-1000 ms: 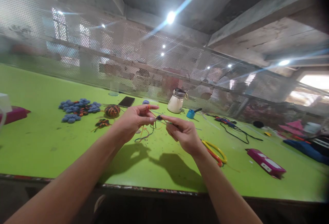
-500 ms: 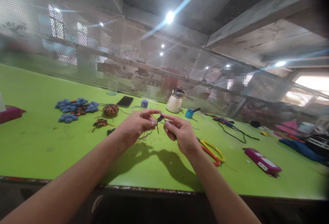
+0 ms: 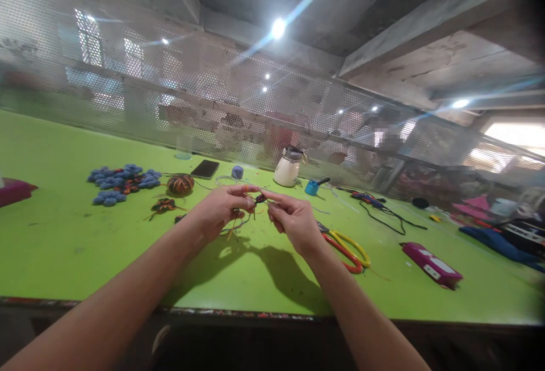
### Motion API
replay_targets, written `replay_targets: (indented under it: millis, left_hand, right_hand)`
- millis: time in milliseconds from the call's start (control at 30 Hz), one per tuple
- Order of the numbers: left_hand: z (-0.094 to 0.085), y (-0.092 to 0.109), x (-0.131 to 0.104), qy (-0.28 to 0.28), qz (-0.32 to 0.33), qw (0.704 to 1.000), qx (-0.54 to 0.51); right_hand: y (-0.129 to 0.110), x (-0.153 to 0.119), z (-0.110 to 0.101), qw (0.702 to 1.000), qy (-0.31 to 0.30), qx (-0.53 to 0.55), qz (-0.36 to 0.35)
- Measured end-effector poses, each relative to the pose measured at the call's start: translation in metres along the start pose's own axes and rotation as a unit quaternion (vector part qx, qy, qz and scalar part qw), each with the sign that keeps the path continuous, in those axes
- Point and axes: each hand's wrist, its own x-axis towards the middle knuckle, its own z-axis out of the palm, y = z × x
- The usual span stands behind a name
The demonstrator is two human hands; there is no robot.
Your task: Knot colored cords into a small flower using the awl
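Note:
A small dark piece of yarn work (image 3: 259, 197) with loose strands is held between my two hands above the green table. My left hand (image 3: 223, 206) pinches it from the left, with orange yarn looped round the index finger. From the right, my right hand (image 3: 293, 217) has its fingers closed at the piece's edge; a thin tool there is too small to make out clearly. Left of my hands lie a ball of orange and black yarn (image 3: 180, 184), an orange and black knitted flower (image 3: 163, 206) and a cluster of blue knitted flowers (image 3: 108, 179).
Scissors (image 3: 351, 249) with yellow and red handles lie beside my right wrist. Behind my hands stand a white jar (image 3: 287, 169) and a blue pot (image 3: 312, 188). A phone (image 3: 205, 169) is at the back left, a magenta box (image 3: 432, 265) at the right.
Both hands and the yarn piece have shifted slightly left in the view, along with the whole scene. My right fingers sit slightly farther from the piece.

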Motion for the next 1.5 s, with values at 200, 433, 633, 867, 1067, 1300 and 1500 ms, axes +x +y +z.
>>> replay_targets:
  millis: [200,433,633,867,1067,1300,1500]
  left_hand:
    - [0.0,0.002,0.001,0.003,0.069,0.995,0.067]
    - [0.007,-0.003,0.002,0.067,0.159,0.969,0.176]
    - [0.005,-0.007,0.006,0.066,0.195,0.957,0.204]
    - [0.007,-0.003,0.001,0.023,0.087,0.991,0.102]
    - [0.007,-0.006,0.002,0.012,0.047,0.998,0.051]
    - [0.004,-0.008,0.005,0.001,0.018,0.999,-0.042]
    - [0.003,-0.007,0.005,0.03,0.06,0.997,-0.029]
  right_hand:
    - [0.001,-0.001,0.001,0.996,-0.004,-0.079,-0.046]
    - [0.001,-0.001,0.005,0.998,-0.009,-0.058,-0.02]
    - [0.004,0.001,0.004,1.0,-0.007,0.009,0.018]
    - [0.005,0.002,0.002,0.997,-0.015,0.057,0.048]
    - [0.002,0.0,0.005,0.999,-0.013,0.031,0.026]
    - [0.001,0.001,0.004,0.997,-0.012,0.069,0.027]
    - [0.002,0.002,0.003,0.989,-0.015,0.125,0.073]
